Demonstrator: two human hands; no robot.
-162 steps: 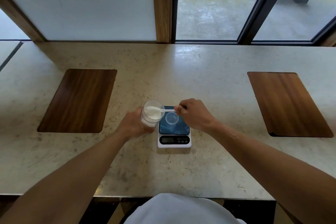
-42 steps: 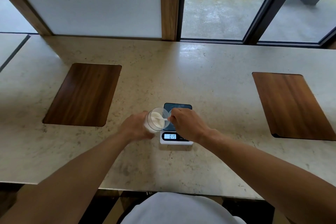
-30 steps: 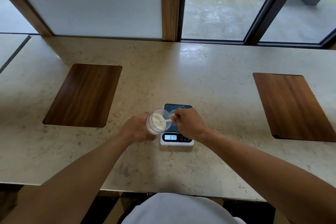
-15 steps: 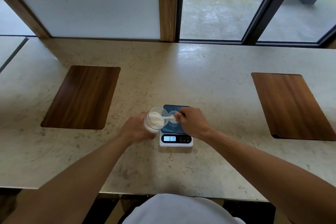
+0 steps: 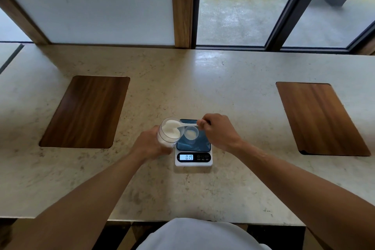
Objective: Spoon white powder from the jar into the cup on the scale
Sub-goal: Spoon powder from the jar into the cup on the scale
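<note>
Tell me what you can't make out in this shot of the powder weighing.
Head view only:
- Spoon bowl: sunk in the jar mouth, so its load is hidden.
- Spoon handle end: covered by the right hand.
- Jar's lower part: wrapped by the left hand.
- Scale button labels: too small to read.
- Cup fill depth: unclear from above.

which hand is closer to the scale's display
Left. The left hand, gripping the jar, sits just left of the display. The right hand holds the spoon farther back, above the scale's platform.
</note>
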